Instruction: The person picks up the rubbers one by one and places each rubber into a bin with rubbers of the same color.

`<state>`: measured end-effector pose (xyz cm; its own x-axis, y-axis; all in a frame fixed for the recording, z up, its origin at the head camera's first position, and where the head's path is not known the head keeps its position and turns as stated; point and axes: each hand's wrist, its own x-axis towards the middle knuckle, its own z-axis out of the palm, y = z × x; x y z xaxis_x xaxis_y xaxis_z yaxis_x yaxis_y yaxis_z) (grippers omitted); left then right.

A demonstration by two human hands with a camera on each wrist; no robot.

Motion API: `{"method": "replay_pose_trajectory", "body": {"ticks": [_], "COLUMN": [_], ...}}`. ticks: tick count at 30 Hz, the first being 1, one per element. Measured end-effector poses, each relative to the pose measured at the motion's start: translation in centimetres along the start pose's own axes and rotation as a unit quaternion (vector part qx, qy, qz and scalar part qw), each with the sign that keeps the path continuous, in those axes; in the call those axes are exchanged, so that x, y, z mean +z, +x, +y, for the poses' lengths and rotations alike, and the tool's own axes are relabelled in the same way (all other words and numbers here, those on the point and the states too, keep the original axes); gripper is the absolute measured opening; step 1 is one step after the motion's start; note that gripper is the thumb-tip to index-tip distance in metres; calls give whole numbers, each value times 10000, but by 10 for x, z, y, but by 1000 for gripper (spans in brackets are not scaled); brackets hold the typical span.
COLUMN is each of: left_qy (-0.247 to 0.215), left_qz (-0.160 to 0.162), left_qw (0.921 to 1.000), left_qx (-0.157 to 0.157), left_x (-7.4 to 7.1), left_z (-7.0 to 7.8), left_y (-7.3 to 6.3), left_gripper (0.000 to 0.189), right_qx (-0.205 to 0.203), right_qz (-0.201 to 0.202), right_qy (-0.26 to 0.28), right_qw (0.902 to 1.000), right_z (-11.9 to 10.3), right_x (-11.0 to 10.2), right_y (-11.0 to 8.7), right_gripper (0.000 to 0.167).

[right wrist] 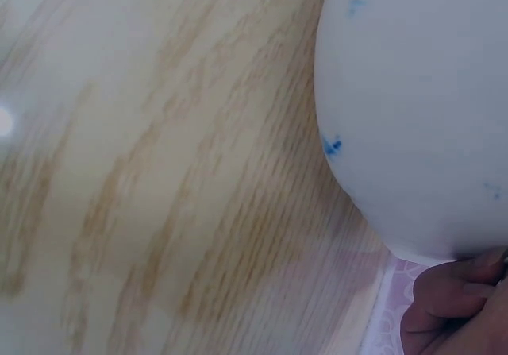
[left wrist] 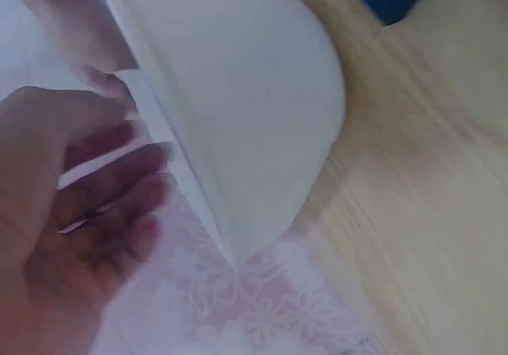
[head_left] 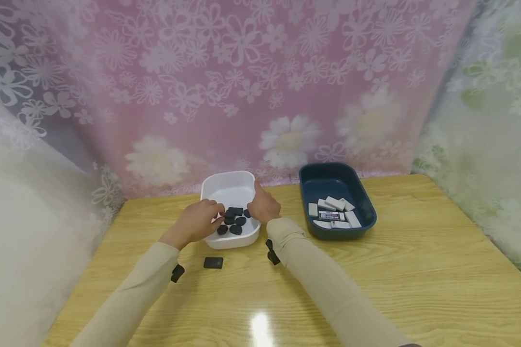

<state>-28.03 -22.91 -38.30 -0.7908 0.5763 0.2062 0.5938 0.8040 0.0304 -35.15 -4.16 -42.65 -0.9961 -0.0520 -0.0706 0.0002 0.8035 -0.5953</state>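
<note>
A white plastic bin (head_left: 230,244) stands on the table with several black pieces (head_left: 236,230) inside, some rounded and some blocky. My left hand (head_left: 196,221) reaches over its left side, fingers loosely bent close to a black block (head_left: 229,213). In the left wrist view the fingers of that hand (left wrist: 79,180) are curved beside the rim, and no held thing shows. My right hand (head_left: 265,205) grips the bin's right rim, one finger lying along it. The right wrist view catches only the curled fingers (right wrist: 448,303) at the bin's edge.
To the right stands a dark blue bin (head_left: 369,207) with several white blocks (head_left: 335,203) and a labelled block (head_left: 331,216). A black rectangular block (head_left: 213,262) lies in front of the white bin. A floral curtain (head_left: 243,96) hangs behind the wooden table (head_left: 417,270).
</note>
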Motion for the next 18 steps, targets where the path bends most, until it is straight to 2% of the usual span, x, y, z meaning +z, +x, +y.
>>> {"method": "replay_pose_trajectory", "body": {"ticks": [2,4,6,8,10,12,15,18], "left_qy": [109,159,175,65,-89,-304,-501,-405], "left_qz": [534,937,1243,1445,1508,1443,1161,933], "left_qw": [9983,9948,9908,9882,9877,9887,9920,9948], "left_qx": [230,379,510,512,413,268,28,13], "left_x": [-2,-1,1,5,10,14,21,28], "left_z": [3,7,10,13,18,21,25,26], "left_y": [-14,-29,-43,-58,-72,-83,-95,-101], "left_gripper": [4,4,4,5,7,9,9,9], "right_qx": [0,-12,-29,-53,-69,-72,-69,-80], "right_qz": [6,9,22,18,9,13,5,28], "right_qy": [32,14,1,-26,-13,-6,-11,-19], "right_qw": [10000,10000,10000,10000,10000,10000,10000,10000], "right_z": [0,0,0,0,0,0,0,0], "right_x": [1,1,1,1,1,2,1,1], "right_y": [0,-1,-2,-2,-3,-2,-1,0], "right_gripper": [76,76,75,75,74,74,75,75]}}
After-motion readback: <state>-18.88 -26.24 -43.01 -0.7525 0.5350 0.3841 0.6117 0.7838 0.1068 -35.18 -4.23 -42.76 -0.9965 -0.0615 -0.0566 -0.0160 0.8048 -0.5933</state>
